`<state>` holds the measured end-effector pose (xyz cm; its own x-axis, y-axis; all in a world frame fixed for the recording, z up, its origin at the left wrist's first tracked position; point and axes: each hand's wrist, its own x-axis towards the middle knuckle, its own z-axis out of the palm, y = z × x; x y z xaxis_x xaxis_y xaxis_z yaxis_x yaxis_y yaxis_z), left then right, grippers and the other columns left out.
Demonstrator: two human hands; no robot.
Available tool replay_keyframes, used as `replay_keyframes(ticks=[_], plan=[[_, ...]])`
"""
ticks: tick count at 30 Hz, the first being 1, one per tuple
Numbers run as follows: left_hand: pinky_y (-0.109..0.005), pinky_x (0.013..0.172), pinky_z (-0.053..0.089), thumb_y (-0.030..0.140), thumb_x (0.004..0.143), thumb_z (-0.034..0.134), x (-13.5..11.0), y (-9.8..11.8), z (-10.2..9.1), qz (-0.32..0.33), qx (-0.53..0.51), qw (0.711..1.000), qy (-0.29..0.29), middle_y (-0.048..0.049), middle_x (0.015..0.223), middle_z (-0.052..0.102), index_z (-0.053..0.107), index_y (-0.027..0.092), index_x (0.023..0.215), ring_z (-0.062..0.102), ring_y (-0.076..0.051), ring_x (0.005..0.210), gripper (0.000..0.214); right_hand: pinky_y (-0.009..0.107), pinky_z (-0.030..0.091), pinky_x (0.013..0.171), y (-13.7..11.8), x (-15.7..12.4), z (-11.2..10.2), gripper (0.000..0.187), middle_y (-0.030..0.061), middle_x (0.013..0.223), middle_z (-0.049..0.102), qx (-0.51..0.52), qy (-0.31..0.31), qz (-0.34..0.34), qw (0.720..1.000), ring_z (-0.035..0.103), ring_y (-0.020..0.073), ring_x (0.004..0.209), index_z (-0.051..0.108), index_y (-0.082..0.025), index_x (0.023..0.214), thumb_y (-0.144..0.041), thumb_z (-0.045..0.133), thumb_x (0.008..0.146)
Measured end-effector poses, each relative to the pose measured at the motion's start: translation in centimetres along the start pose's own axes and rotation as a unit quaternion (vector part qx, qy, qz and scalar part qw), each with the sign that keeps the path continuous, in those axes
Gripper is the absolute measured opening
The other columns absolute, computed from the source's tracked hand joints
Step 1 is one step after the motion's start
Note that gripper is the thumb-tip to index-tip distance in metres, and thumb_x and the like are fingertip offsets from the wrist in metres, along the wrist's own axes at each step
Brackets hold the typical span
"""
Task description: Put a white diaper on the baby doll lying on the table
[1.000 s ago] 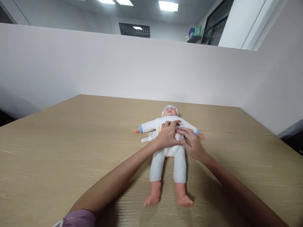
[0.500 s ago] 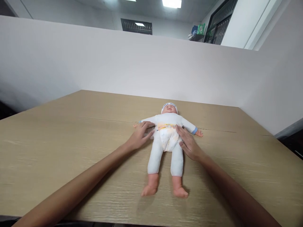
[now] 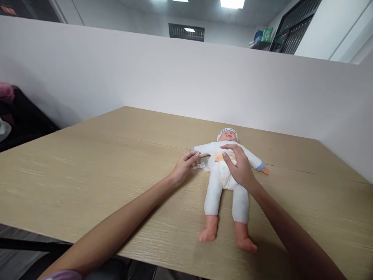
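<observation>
A baby doll (image 3: pixel 225 182) in a white suit and white cap lies on its back on a light wooden table (image 3: pixel 116 163), feet toward me. A diaper (image 3: pixel 223 159) with a yellow print wraps its belly. My left hand (image 3: pixel 186 165) pinches the white diaper tab (image 3: pixel 201 165) at the doll's side, under its outstretched arm. My right hand (image 3: pixel 240 167) lies flat on the doll's belly and hip, fingers stretched toward the chest.
White partition walls (image 3: pixel 175 77) stand along the far and right sides of the table. The near table edge runs across the lower left. Dark furniture (image 3: pixel 23 116) with a pink item sits at the far left.
My left hand left the doll's belly, went to its side and pinched the diaper tab. My right hand slid from the hip onto the belly. The view shifted left.
</observation>
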<state>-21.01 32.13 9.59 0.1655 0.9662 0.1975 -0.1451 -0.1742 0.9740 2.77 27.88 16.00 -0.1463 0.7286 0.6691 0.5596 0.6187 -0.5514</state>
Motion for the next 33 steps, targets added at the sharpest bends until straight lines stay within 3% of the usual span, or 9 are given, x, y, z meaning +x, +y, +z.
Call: replay_keyframes(ticks=[4,8,14,21,33], plan=[[-0.027,0.066,0.048,0.063,0.086,0.084,-1.7,1.2,1.9,-0.029,-0.127,0.991,-0.02,-0.0008,0.081,0.062,0.074,0.021,0.095,0.052,-0.012,0.068,0.044,0.043,0.056,0.098,-1.8,0.4,1.5,0.018,0.0083,0.114,0.078,0.036,0.003,0.046,0.998,0.072,0.0249,0.103,0.069,-0.024,0.113,-0.036,0.06,0.103],[-0.026,0.063,0.044,0.052,0.086,0.089,-3.2,2.2,3.2,-0.05,-0.226,0.972,-0.036,0.0026,0.071,0.052,0.072,0.021,0.086,0.046,-0.011,0.064,0.035,0.037,0.058,0.087,-3.2,-0.6,1.6,0.012,0.0033,0.096,0.08,0.065,-0.025,0.079,0.994,0.074,0.0209,0.088,0.074,-0.023,0.099,-0.033,0.067,0.1],[-0.028,0.074,0.045,0.054,0.085,0.09,-4.9,3.4,3.6,-0.028,-0.22,0.974,-0.039,0.0054,0.068,0.045,0.07,0.021,0.082,0.046,-0.011,0.068,0.039,0.03,0.061,0.08,-6.1,-1.6,0.9,0.007,-0.0012,0.091,0.082,0.102,-0.032,0.075,0.991,0.077,0.0168,0.081,0.078,-0.024,0.095,-0.025,0.071,0.097],[-0.029,0.077,0.046,0.055,0.082,0.092,-6.4,5.0,4.0,0.02,-0.19,0.981,-0.044,0.0033,0.074,0.053,0.073,0.022,0.079,0.05,-0.012,0.072,0.038,0.031,0.063,0.079,-8.7,-2.5,0.4,0.01,-0.0023,0.092,0.083,0.084,0.019,0.025,0.996,0.077,0.0158,0.079,0.079,-0.026,0.099,-0.018,0.073,0.096],[-0.029,0.077,0.05,0.049,0.088,0.089,-6.6,5.1,4.0,0.105,-0.163,0.979,-0.057,0.0013,0.076,0.061,0.076,0.024,0.082,0.056,-0.014,0.076,0.029,0.039,0.063,0.083,-9.4,-3.1,0.0,0.015,-0.0008,0.097,0.084,0.054,0.021,0.01,0.998,0.079,0.021,0.087,0.079,-0.028,0.102,-0.017,0.072,0.096]])
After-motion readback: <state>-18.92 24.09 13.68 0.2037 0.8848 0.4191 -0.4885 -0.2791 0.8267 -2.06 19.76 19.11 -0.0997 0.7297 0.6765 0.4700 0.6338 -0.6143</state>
